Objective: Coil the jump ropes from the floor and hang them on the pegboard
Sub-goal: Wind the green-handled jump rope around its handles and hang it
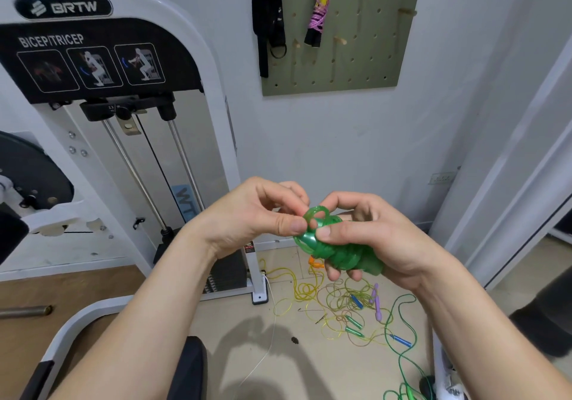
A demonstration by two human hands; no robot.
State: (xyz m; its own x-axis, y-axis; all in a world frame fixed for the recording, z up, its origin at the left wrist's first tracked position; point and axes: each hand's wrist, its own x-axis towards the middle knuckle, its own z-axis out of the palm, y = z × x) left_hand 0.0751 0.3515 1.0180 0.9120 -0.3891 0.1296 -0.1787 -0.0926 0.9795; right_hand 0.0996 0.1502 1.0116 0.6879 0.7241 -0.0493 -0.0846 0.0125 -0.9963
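Fingers (332,231) of both hands pinch the coiled green rope (337,249).

Green rope (349,257) wound in a tight coil — other ropes (305,291) tangled on floor (309,368)

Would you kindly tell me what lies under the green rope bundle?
Loose jump ropes lie tangled on the floor below it, yellow and green, with blue, green and purple handles. The green rope bundle and the right hand hide part of an orange piece.

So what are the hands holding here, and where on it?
A coiled green jump rope: the right hand grips the bundle's body, the left hand pinches the loop at its top end.
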